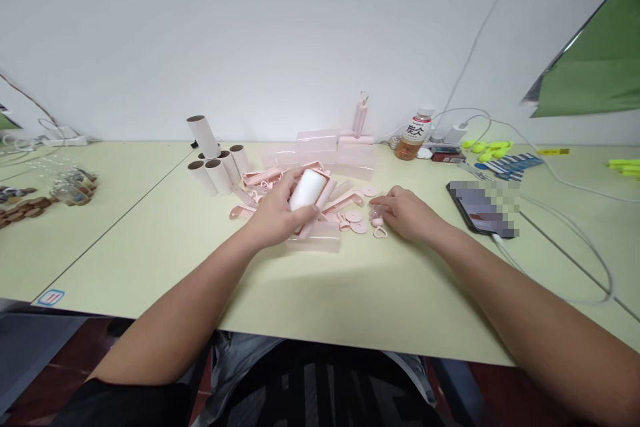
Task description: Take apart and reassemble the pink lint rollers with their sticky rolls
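My left hand is closed around a white paper roll that sits in a pink lint-roller frame, held just above the table. My right hand rests on the table with its fingers pinched on a small pink part, among pink round caps and a heart-shaped piece. A translucent pink cover lies under my left hand. More pink handles are piled behind it.
Several white cardboard-core rolls stand at the back left. Translucent covers and an assembled roller sit by the wall. A drink bottle, a phone on a cable, and yellow-green clips are at the right.
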Action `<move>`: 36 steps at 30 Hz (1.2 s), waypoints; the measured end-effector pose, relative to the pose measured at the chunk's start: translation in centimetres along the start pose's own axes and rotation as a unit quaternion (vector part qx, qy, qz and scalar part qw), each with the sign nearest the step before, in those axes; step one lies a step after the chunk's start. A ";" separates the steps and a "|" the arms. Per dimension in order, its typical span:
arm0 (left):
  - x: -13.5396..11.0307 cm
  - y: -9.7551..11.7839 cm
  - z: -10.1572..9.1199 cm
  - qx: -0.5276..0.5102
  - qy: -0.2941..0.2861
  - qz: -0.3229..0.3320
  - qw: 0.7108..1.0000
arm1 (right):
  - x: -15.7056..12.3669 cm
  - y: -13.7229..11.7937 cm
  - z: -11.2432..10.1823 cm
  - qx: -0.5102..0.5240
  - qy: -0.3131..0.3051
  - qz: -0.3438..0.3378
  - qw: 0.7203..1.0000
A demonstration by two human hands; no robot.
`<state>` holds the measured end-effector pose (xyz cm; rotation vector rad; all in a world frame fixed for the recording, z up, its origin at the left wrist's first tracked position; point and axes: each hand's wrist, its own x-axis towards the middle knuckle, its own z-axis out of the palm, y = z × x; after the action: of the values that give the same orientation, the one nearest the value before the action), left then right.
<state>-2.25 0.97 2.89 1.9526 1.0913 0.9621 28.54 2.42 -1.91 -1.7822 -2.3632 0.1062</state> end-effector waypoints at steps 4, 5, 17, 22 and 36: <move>-0.2 0.4 -0.1 0.069 -0.046 0.020 0.996 | 0.1 -0.2 0.2 -0.021 0.014 -0.001 1.000; -0.2 0.4 0.0 0.077 -0.049 0.015 0.996 | 0.1 -0.2 0.3 -0.029 0.018 0.003 0.999; -0.2 0.8 0.1 0.065 -0.032 -0.008 0.997 | -0.1 -0.3 -0.5 0.185 0.189 0.010 0.964; -0.1 0.8 0.1 -0.026 -0.016 -0.038 0.999 | -1.0 -1.6 -1.5 0.305 0.075 0.079 0.946; 0.0 -0.3 1.4 0.011 0.063 0.010 0.998 | -1.9 -3.5 -1.9 0.437 0.011 0.083 0.896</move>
<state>-1.16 0.82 1.97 1.9462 1.1596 1.1015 26.08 -0.44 0.38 -1.4617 -1.6740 0.9842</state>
